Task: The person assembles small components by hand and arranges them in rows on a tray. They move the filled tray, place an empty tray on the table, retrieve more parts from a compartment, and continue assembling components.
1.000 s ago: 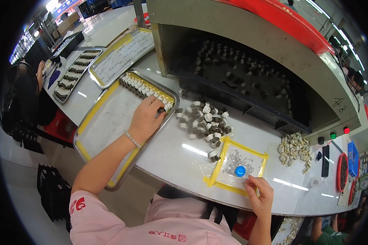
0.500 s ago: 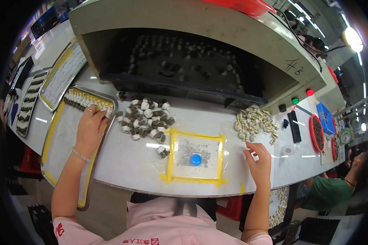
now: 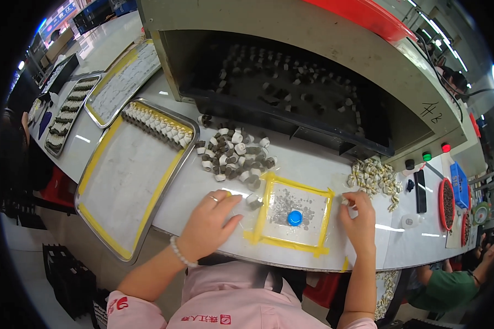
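Observation:
My left hand (image 3: 209, 222), a beaded bracelet on its wrist, is open over the table with fingers apart. Just beyond its fingertips lies a single dark-and-white cylindrical piece (image 3: 253, 201). A heap of similar pieces (image 3: 235, 152) sits farther back. My right hand (image 3: 359, 222) pinches a small whitish piece (image 3: 344, 202), mostly covered by the fingers. Behind it is a pile of white-and-gold parts (image 3: 372, 176). Between my hands, yellow tape frames a wet-spotted square (image 3: 313, 236) carrying a round blue cap (image 3: 295, 218). Left of the heap, a metal tray (image 3: 162, 216) holds rows of joined pieces (image 3: 158, 126) along its far end.
A grey box-shaped machine (image 3: 313, 30) with a dark opening spans the back; more pieces lie inside. Other trays (image 3: 101, 104) stand at left. A black bar (image 3: 420, 192), red basket (image 3: 446, 204) and blue bin (image 3: 459, 183) are at right. A green-sleeved person (image 3: 444, 290) sits beyond.
My left hand has left the tray's row of pieces and moved right, near the lone dark-and-white piece. My right hand stays by the taped square, still pinching. The view has shifted.

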`<state>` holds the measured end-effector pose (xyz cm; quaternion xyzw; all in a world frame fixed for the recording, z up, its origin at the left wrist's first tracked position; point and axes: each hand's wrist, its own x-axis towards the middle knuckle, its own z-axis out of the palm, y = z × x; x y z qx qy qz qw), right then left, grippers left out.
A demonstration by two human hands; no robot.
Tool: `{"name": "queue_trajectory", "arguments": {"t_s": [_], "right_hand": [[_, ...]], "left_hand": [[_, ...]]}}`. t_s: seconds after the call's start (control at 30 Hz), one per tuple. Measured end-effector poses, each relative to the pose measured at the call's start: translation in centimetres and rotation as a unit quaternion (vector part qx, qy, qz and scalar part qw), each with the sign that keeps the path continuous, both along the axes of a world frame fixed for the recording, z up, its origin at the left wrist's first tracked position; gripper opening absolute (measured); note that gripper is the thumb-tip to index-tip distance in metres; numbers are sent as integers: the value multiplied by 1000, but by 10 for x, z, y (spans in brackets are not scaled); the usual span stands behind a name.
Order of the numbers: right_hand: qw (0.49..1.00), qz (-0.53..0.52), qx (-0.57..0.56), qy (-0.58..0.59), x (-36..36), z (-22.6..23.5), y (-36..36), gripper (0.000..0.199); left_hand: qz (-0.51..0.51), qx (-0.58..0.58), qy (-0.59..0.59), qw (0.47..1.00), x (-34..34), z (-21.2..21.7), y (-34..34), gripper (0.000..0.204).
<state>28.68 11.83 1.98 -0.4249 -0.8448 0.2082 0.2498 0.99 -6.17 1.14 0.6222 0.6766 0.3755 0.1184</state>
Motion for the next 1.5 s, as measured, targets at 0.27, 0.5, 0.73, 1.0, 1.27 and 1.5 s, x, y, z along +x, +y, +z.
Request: {"name": "queue_trajectory", "arguments": {"t_s": [0.27,0.5,0.73,1.0,1.27,1.5], "right_hand": [[991,119,15,-58,-17,7,-39,41],[989,99,-71,79,-16,7,-43,37],[994,109,-12,27,-13,-9,-46,31],[990,118,79,14,-8,-15,-37,31],[974,159,158,-35,1,-15,-43,29],[984,170,58,-5,6,-10,-49,25]], "left_hand": [[-2,-19,120,993,21,-11,28,31],[36,0,130,991,15,-14,26,23],[16,-31,136,990,11,-10,29,28],[-48,-57,-485,872,22,-9,17,23],[-63,-104,-693,711,36,-17,15,24],[-60,-89,-711,695,41,-26,13,23]]}}
